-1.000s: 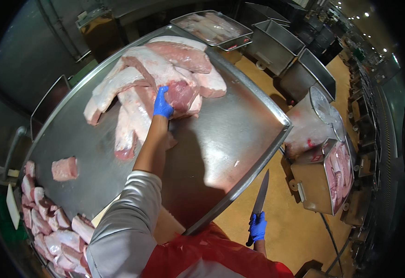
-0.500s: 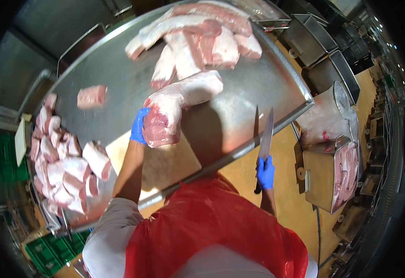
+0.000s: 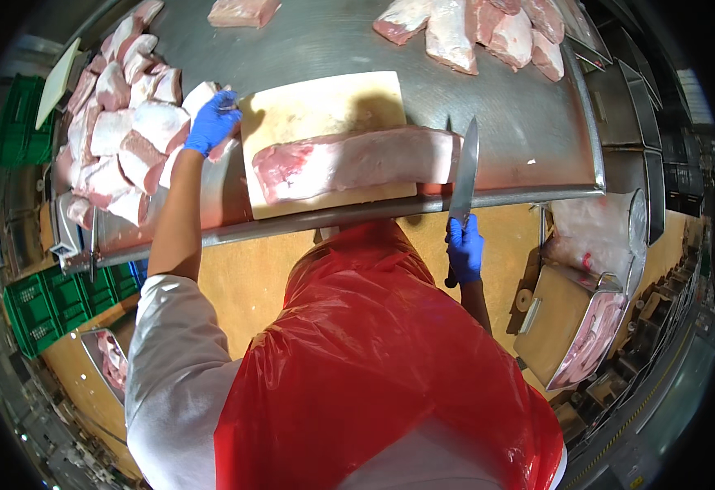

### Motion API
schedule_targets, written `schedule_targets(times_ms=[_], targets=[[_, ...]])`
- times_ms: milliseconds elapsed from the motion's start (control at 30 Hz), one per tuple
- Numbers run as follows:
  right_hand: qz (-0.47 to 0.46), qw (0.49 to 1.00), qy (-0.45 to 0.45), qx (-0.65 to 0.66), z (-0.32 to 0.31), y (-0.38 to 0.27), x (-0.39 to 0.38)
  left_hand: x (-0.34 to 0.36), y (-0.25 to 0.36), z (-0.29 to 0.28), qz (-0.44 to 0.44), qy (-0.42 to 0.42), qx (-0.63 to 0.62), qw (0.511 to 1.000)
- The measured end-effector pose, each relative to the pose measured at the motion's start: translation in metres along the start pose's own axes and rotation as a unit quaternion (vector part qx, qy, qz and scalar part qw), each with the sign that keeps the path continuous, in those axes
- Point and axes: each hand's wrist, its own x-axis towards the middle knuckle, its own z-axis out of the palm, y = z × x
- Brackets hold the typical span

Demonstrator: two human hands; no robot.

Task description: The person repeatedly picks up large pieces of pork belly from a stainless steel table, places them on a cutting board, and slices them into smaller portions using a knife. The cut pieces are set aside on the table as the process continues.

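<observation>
A long slab of pale pink raw meat [image 3: 349, 163] lies across the cream cutting board [image 3: 321, 102]. My left hand [image 3: 214, 122], in a blue glove, is left of the board, fingers curled on a meat chunk [image 3: 200, 97] at the edge of a heap of cut pieces [image 3: 134, 128]. In my blue-gloved right hand [image 3: 464, 247] is a long knife [image 3: 465, 175], held upright in the view just right of the slab's end. A single chunk [image 3: 241, 11] sits higher on the steel table [image 3: 333, 49].
More large slabs [image 3: 451, 37] lie at the upper right of the table. Green crates [image 3: 47, 302] are at left. A steel bin of pink meat [image 3: 593, 335] and a plastic-lined container [image 3: 586, 229] stand at right. My red apron [image 3: 382, 359] fills the lower middle.
The slab my left hand brought from the group is now flat on the board, released. My left hand has moved leftward to the heap. The view has turned and shifted.
</observation>
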Motion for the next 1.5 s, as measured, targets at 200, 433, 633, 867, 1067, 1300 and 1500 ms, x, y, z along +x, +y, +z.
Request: schedule_targets(times_ms=[200, 433, 633, 867, 1067, 1300, 1500], targets=[[-0.019, 0.966, -0.056, 0.25, 0.053, -0.002, 0.0, -0.067, 0.046, 0.021, -0.032, -0.118, 0.12, 0.985], [0.026, 0.863, -0.093, 0.496, 0.07, -0.027, 0.035, -0.032, 0.057, 0.099, 0.042, -0.164, 0.142, 0.975], [0.062, 0.809, -0.043, 0.583, 0.088, -0.02, 0.078, 0.008, 0.044, 0.18, -0.048, -0.258, -0.021, 0.965], [0.008, 0.832, -0.071, 0.55, 0.099, -0.048, 0.111, 0.019, 0.071, 0.204, -0.089, -0.292, 0.122, 0.945], [-0.034, 0.832, -0.236, 0.501, 0.121, -0.125, 0.171, -0.007, 0.099, 0.162, -0.193, -0.198, -0.094, 0.956], [-0.199, 0.819, -0.451, 0.294, 0.143, -0.306, 0.243, -0.018, 0.127, 0.16, -0.159, 0.065, -0.458, 0.872], [-0.25, 0.773, -0.578, 0.081, 0.183, -0.341, 0.231, -0.078, 0.121, 0.188, -0.277, 0.13, -0.551, 0.776]])
